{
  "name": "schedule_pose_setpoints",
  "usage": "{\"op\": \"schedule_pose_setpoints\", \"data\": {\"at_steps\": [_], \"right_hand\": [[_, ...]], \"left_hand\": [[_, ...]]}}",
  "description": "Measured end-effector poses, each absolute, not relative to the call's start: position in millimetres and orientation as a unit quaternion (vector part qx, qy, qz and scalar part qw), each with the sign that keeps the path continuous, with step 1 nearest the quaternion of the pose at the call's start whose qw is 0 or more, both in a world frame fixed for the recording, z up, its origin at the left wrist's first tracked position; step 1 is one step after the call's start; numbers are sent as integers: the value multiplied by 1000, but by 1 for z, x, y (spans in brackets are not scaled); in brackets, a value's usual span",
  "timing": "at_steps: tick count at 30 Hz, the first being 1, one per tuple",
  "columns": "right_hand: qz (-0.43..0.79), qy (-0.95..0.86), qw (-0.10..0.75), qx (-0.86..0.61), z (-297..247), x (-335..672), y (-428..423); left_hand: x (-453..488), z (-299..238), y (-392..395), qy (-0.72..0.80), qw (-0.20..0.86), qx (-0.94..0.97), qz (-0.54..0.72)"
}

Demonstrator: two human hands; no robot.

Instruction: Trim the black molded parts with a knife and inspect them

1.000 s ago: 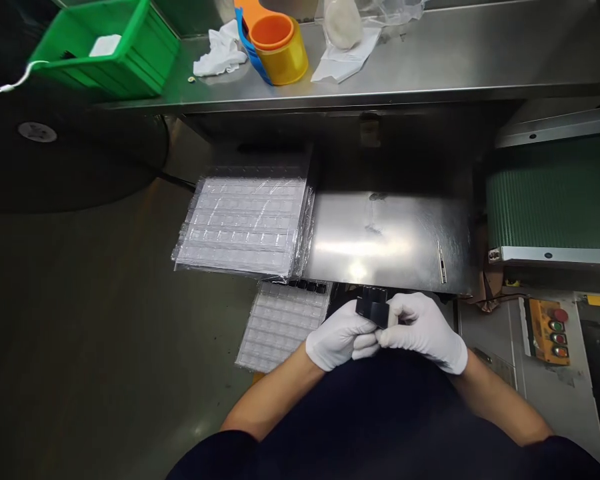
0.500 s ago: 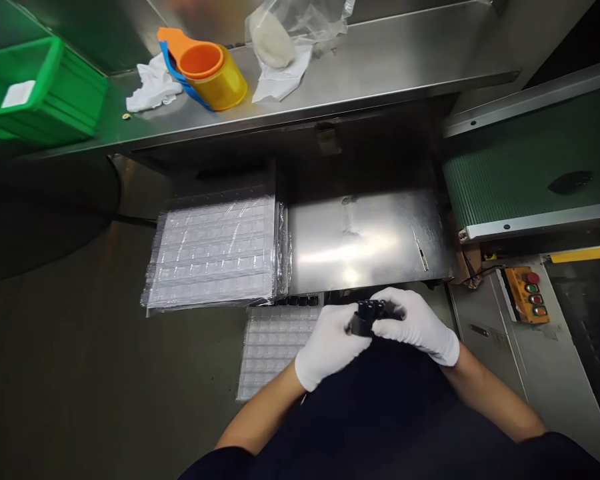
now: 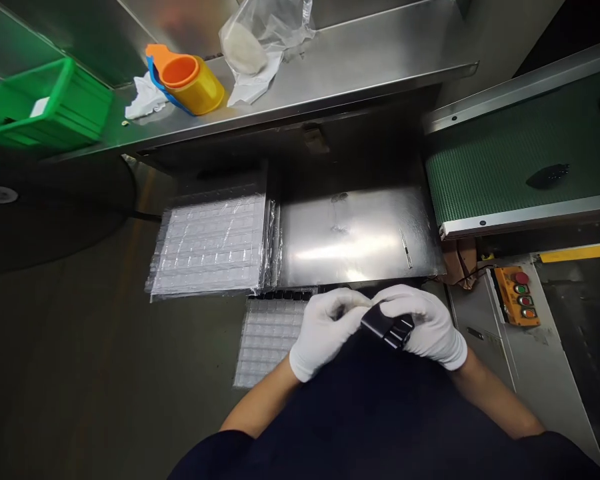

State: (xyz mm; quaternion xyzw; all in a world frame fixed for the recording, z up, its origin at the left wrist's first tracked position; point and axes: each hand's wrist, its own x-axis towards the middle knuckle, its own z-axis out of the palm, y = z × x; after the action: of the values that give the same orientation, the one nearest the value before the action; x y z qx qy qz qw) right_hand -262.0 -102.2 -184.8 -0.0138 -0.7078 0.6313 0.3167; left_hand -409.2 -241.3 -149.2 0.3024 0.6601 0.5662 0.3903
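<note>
My right hand (image 3: 425, 327), in a white glove, grips a black plastic part (image 3: 387, 325) with a smooth side and a slotted, ribbed end. My left hand (image 3: 327, 327), gloved too, has thumb and forefinger pinched at the part's left edge; the exact contact is partly hidden. Both hands are in front of my dark clothing, just short of the steel table (image 3: 360, 247). Under my left wrist lies a clear compartment tray (image 3: 273, 340) with a row of black pieces along its far edge.
Plastic-covered clear trays (image 3: 210, 247) are stacked on the table's left, and a thin metal tool (image 3: 406, 249) lies at right. A green conveyor (image 3: 500, 153) carries a dark part (image 3: 549, 176). The shelf holds a green bin (image 3: 80, 110) and a yellow cup (image 3: 205, 93). A button box (image 3: 517, 297) is at right.
The black part has been turned so its slotted end faces down and right, mostly in my right hand now. My left hand has shifted to the part's edge. The view has swung slightly right.
</note>
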Motion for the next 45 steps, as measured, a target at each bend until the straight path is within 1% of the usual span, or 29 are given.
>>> {"op": "schedule_pose_setpoints", "data": {"at_steps": [2,3,5,7,13,19,23,27,33,39,45], "right_hand": [[539,-759,364,4,-184,-255,-95],[501,-781,374,9,-184,-252,-91],[452,-806,381,15,-185,-245,-84],[440,-815,375,19,-188,-238,-76],[523,-792,314,-9,-188,-214,-55],[584,-762,272,-65,-191,-196,-47],[623,-735,257,-82,-197,-192,-45],[623,-740,239,-82,-198,-195,-45],[607,-764,191,-106,-194,-202,-44],[610,-766,180,-94,-195,-214,-46],[711,-687,60,-137,-190,-230,-44]], "left_hand": [[-401,-150,-237,610,490,192,592],[-397,-152,-234,583,525,159,599],[-389,-154,-228,544,570,118,604],[-380,-156,-221,526,585,85,612],[-351,-152,-198,523,559,41,642],[-326,-146,-193,576,513,44,635],[-317,-148,-195,593,501,51,629],[-316,-147,-197,609,493,42,620],[-319,-144,-197,610,486,23,625],[-332,-148,-198,603,493,27,627],[-356,-145,-201,629,489,46,603]]}}
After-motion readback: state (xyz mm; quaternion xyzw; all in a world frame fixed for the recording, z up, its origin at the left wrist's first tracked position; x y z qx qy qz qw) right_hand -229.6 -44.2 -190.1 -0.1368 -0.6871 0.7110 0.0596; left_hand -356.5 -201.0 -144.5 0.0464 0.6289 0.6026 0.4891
